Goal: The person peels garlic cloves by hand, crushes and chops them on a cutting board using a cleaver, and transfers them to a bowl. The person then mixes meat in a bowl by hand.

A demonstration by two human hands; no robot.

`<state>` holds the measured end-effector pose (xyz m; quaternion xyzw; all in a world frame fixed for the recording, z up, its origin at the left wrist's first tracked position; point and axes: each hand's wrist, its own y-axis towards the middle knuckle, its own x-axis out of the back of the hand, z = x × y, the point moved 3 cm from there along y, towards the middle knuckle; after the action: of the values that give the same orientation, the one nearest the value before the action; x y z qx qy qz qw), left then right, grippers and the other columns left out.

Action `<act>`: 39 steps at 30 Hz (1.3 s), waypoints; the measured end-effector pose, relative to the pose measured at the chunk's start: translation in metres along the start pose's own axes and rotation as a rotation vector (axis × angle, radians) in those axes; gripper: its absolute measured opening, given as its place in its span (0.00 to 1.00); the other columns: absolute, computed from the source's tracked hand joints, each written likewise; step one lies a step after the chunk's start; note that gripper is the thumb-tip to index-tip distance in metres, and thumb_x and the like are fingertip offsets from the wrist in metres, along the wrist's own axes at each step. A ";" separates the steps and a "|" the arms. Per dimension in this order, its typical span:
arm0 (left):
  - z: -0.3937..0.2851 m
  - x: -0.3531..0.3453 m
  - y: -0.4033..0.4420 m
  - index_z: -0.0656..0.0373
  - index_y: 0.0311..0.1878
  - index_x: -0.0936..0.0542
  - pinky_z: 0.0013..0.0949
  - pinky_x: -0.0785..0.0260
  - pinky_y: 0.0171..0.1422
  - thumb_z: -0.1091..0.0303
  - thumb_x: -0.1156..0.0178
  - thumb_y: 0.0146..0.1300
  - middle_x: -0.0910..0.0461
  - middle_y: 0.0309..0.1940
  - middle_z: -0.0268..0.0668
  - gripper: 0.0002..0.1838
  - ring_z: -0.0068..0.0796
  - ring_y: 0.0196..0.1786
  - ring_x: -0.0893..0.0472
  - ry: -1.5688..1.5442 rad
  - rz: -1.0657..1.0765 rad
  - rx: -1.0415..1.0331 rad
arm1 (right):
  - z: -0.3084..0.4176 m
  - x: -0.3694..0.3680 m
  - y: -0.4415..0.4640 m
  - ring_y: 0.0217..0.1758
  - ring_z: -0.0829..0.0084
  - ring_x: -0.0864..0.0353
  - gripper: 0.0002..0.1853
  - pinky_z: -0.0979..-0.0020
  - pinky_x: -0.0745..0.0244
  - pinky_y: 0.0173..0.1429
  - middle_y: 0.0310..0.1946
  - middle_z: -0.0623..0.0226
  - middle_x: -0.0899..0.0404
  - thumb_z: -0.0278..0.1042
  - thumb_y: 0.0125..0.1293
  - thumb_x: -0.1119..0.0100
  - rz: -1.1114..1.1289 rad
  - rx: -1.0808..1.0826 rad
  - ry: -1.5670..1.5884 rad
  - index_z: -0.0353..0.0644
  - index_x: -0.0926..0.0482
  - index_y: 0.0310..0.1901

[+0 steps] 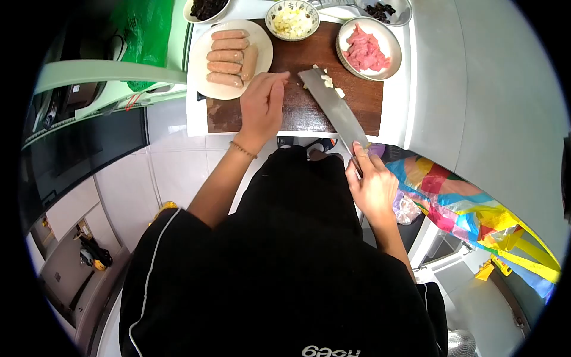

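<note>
My right hand (373,181) is wrapped around the handle of a cleaver (336,107). The blade reaches up and left over the dark wooden cutting board (297,116). Small pale chopped pieces (328,82), perhaps garlic, lie along the blade's far end. To the left of the blade, my left hand (263,106) hovers over the board with nothing in it, thumb and fingers a little apart. Close by that hand is a cream plate (202,80) of several sausages (226,56).
A patterned bowl of chopped pale pieces (292,22) stands at the board's far edge. A bowl of sliced raw meat (367,50) sits at right. Bowls with dark food (208,8) are at the back. A colourful bag (452,196) hangs at right, a green bag (143,35) at left.
</note>
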<state>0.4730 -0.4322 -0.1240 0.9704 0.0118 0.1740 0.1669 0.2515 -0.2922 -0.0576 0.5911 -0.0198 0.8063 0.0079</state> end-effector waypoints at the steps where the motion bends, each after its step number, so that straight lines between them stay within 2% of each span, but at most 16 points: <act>1: -0.018 0.004 0.009 0.64 0.43 0.16 0.40 0.25 0.49 0.68 0.43 0.71 0.16 0.41 0.41 0.10 0.43 0.44 0.18 0.036 0.112 -0.205 | -0.001 0.002 -0.002 0.24 0.57 0.17 0.18 0.57 0.22 0.29 0.27 0.62 0.19 0.38 0.64 0.34 0.016 0.012 -0.013 0.49 0.14 0.55; 4: -0.047 -0.015 0.032 0.65 0.50 0.17 0.41 0.27 0.60 0.65 0.44 0.73 0.15 0.47 0.44 0.14 0.44 0.52 0.18 0.080 0.882 -0.450 | -0.006 -0.003 -0.007 0.25 0.60 0.17 0.17 0.60 0.23 0.28 0.28 0.65 0.20 0.41 0.64 0.32 0.046 0.058 -0.036 0.50 0.13 0.54; 5: -0.045 -0.023 0.032 0.65 0.54 0.19 0.44 0.32 0.68 0.59 0.46 0.74 0.17 0.54 0.45 0.18 0.43 0.60 0.21 0.191 1.047 -0.428 | -0.007 -0.003 -0.009 0.25 0.61 0.17 0.17 0.60 0.23 0.28 0.28 0.65 0.20 0.41 0.64 0.32 0.060 0.070 -0.050 0.51 0.13 0.54; 8: -0.029 -0.034 0.033 0.66 0.58 0.22 0.44 0.36 0.72 0.55 0.47 0.74 0.23 0.63 0.47 0.23 0.44 0.67 0.25 0.396 1.250 -0.457 | -0.011 -0.005 -0.012 0.25 0.62 0.17 0.16 0.60 0.24 0.27 0.28 0.66 0.20 0.41 0.64 0.32 0.063 0.110 -0.065 0.52 0.13 0.53; 9: -0.023 -0.033 0.034 0.67 0.64 0.27 0.45 0.42 0.77 0.52 0.49 0.75 0.30 0.71 0.49 0.28 0.45 0.73 0.31 0.411 1.258 -0.451 | -0.013 -0.005 -0.013 0.25 0.62 0.17 0.16 0.60 0.24 0.27 0.28 0.66 0.21 0.42 0.65 0.32 0.059 0.119 -0.066 0.52 0.13 0.53; 13: 0.001 -0.042 0.032 0.65 0.66 0.27 0.48 0.49 0.82 0.51 0.48 0.74 0.34 0.74 0.50 0.29 0.49 0.76 0.35 0.522 1.045 -0.488 | -0.014 0.001 -0.015 0.25 0.62 0.17 0.15 0.62 0.24 0.28 0.28 0.67 0.20 0.42 0.65 0.32 0.053 0.122 -0.073 0.52 0.13 0.52; 16: -0.001 -0.045 0.046 0.60 0.63 0.23 0.49 0.46 0.80 0.53 0.45 0.72 0.31 0.73 0.48 0.25 0.47 0.74 0.33 0.542 0.933 -0.495 | -0.017 0.004 -0.017 0.24 0.62 0.17 0.15 0.62 0.24 0.27 0.28 0.67 0.21 0.41 0.64 0.32 0.035 0.117 -0.069 0.52 0.13 0.52; 17: -0.006 -0.049 0.047 0.57 0.59 0.20 0.48 0.41 0.74 0.56 0.42 0.70 0.26 0.66 0.44 0.20 0.43 0.69 0.29 0.432 0.935 -0.528 | -0.018 0.005 -0.017 0.24 0.62 0.17 0.15 0.62 0.24 0.27 0.28 0.67 0.21 0.41 0.64 0.32 0.031 0.123 -0.073 0.53 0.13 0.52; 20: -0.028 -0.057 0.042 0.56 0.55 0.19 0.45 0.40 0.69 0.58 0.41 0.69 0.23 0.57 0.40 0.17 0.40 0.63 0.27 0.318 1.138 -0.602 | -0.018 0.007 -0.018 0.24 0.63 0.18 0.16 0.62 0.25 0.27 0.28 0.68 0.22 0.41 0.64 0.32 0.042 0.145 -0.080 0.53 0.13 0.53; 21: -0.029 -0.058 0.040 0.56 0.54 0.18 0.43 0.41 0.69 0.55 0.39 0.68 0.24 0.54 0.39 0.18 0.39 0.62 0.27 0.370 1.132 -0.624 | -0.019 0.008 -0.018 0.24 0.64 0.18 0.16 0.62 0.25 0.27 0.28 0.68 0.22 0.41 0.63 0.32 0.052 0.147 -0.086 0.53 0.14 0.53; 27: -0.006 -0.047 0.049 0.55 0.54 0.16 0.45 0.41 0.68 0.50 0.35 0.63 0.24 0.56 0.38 0.23 0.37 0.62 0.28 0.518 0.772 -0.568 | -0.022 0.011 -0.021 0.25 0.64 0.18 0.18 0.62 0.25 0.28 0.28 0.68 0.22 0.41 0.62 0.31 0.073 0.158 -0.099 0.54 0.14 0.54; 30: -0.012 -0.051 0.051 0.54 0.53 0.16 0.46 0.41 0.68 0.53 0.36 0.63 0.23 0.56 0.36 0.21 0.37 0.63 0.29 0.460 0.761 -0.578 | -0.022 0.011 -0.022 0.25 0.64 0.18 0.18 0.62 0.25 0.28 0.29 0.68 0.23 0.42 0.62 0.31 0.087 0.164 -0.111 0.55 0.14 0.55; 33: -0.008 -0.071 0.057 0.53 0.54 0.17 0.45 0.40 0.67 0.58 0.37 0.65 0.21 0.51 0.34 0.17 0.36 0.63 0.28 0.544 0.933 -0.431 | -0.021 0.010 -0.023 0.25 0.64 0.18 0.18 0.62 0.25 0.28 0.29 0.68 0.23 0.42 0.62 0.31 0.099 0.171 -0.121 0.55 0.14 0.54; 36: 0.011 -0.110 0.072 0.53 0.52 0.16 0.44 0.36 0.65 0.63 0.39 0.65 0.19 0.45 0.32 0.14 0.36 0.60 0.24 0.520 1.055 -0.402 | -0.028 0.007 -0.033 0.25 0.64 0.18 0.18 0.62 0.25 0.27 0.28 0.68 0.23 0.42 0.62 0.31 0.083 0.160 -0.126 0.55 0.14 0.54; 37: 0.007 -0.120 0.076 0.55 0.45 0.14 0.44 0.26 0.59 0.66 0.40 0.64 0.16 0.43 0.38 0.10 0.41 0.53 0.17 0.573 1.086 -0.544 | -0.030 0.006 -0.036 0.25 0.65 0.18 0.18 0.62 0.25 0.27 0.28 0.68 0.23 0.43 0.62 0.31 0.070 0.154 -0.125 0.56 0.14 0.54; 39: 0.003 -0.135 0.074 0.57 0.41 0.13 0.45 0.22 0.53 0.68 0.40 0.63 0.15 0.40 0.42 0.09 0.44 0.48 0.14 0.744 1.168 -0.473 | -0.032 0.007 -0.038 0.25 0.65 0.18 0.17 0.63 0.25 0.26 0.28 0.69 0.23 0.43 0.62 0.31 0.081 0.144 -0.150 0.56 0.14 0.53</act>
<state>0.3450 -0.5135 -0.1474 0.6332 -0.4895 0.5507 0.2372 0.2200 -0.2531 -0.0601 0.6477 0.0135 0.7586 -0.0687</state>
